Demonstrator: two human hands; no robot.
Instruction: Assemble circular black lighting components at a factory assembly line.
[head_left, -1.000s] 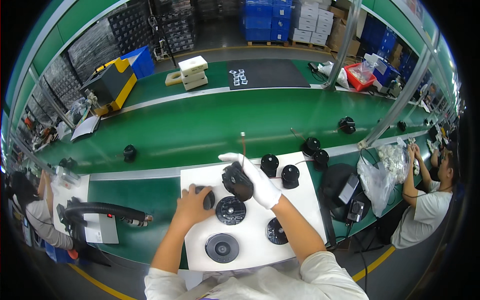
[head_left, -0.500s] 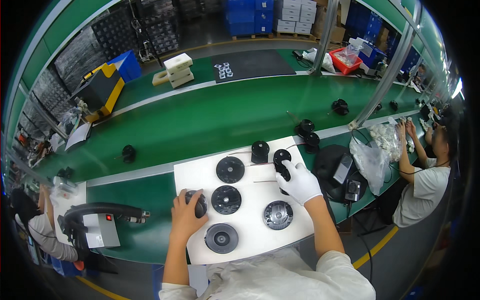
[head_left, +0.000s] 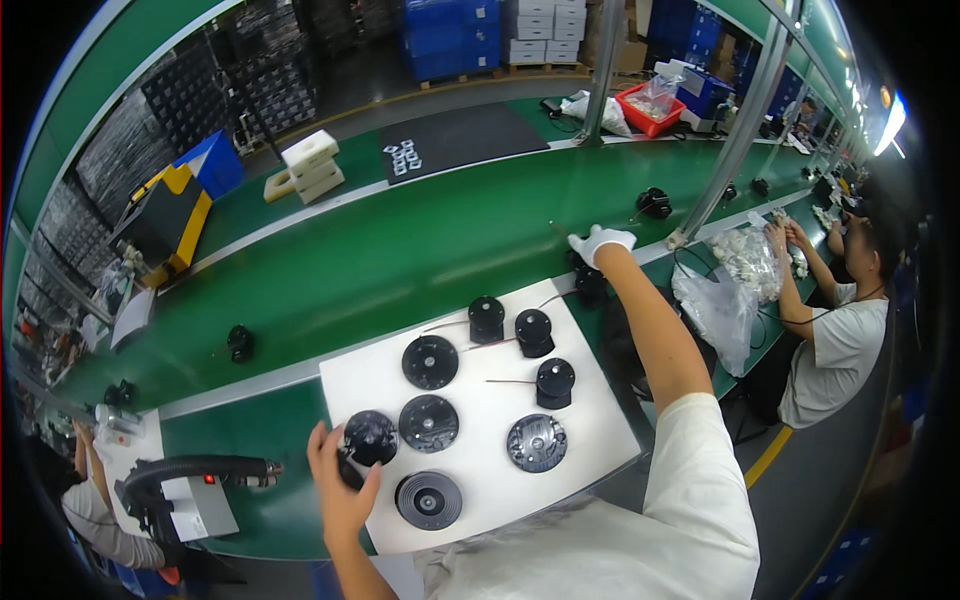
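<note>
My left grip (head_left: 342, 502): at disc (head_left: 370, 438), board's (head_left: 500, 492) 9 o'clock; right grip (head_left: 603, 243): over motor (head_left: 588, 284), 1 o'clock. Both holds: I cannot tell.

The white board (head_left: 590, 450) carries 3 black wired units (head_left: 534, 332), nearer the gloved right hand (head_left: 605, 243), and dark round discs (head_left: 428, 500), spread rightward from the left hand (head_left: 342, 500).

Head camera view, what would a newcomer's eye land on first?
Probably the white board in front of the person, bearing round black discs. Next comes the white-gloved right hand, stretched out beyond the board's far right corner, with the bare left hand at its left edge. Farther back, a red basket stands out at upper right.
</note>
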